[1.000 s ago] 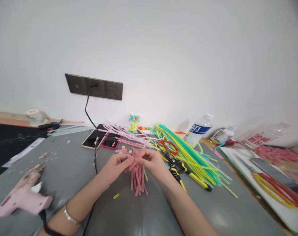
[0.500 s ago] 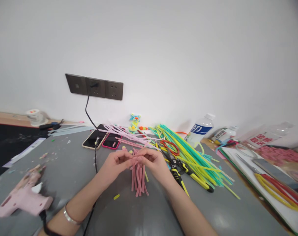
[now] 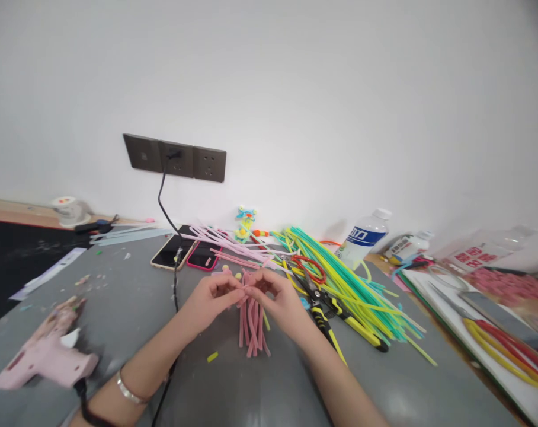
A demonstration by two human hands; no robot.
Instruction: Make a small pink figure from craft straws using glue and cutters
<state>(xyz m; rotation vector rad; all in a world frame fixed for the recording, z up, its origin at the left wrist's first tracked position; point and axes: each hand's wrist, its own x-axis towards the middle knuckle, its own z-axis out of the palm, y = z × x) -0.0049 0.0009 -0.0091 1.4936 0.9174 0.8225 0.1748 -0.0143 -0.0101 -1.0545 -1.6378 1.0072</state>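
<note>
My left hand (image 3: 215,299) and my right hand (image 3: 273,296) meet at the fingertips in the middle of the table, each closed in a pinch. Between them is a pink pipe cleaner (image 3: 246,288), mostly hidden by the fingers. Just beneath and in front of the hands lies a bunch of pink pipe cleaners (image 3: 252,329), its far end covered by them. A short yellow piece (image 3: 212,357) rests on the table, left of the bunch. Small pale yellow balls (image 3: 238,276) show behind the fingers.
A pink glue gun (image 3: 47,362) lies at left, its cord near my forearm. Black-and-yellow pliers (image 3: 322,308) and green and yellow pipe cleaners (image 3: 353,279) lie right. Two phones (image 3: 169,254), a plugged-in black cable (image 3: 175,284), a small figure (image 3: 245,224) and a bottle (image 3: 362,237) stand behind.
The view has shifted slightly, so everything sits a little further right. My fingertips have moved a little against each other; both hands stay pinched together over the pink bunch.
</note>
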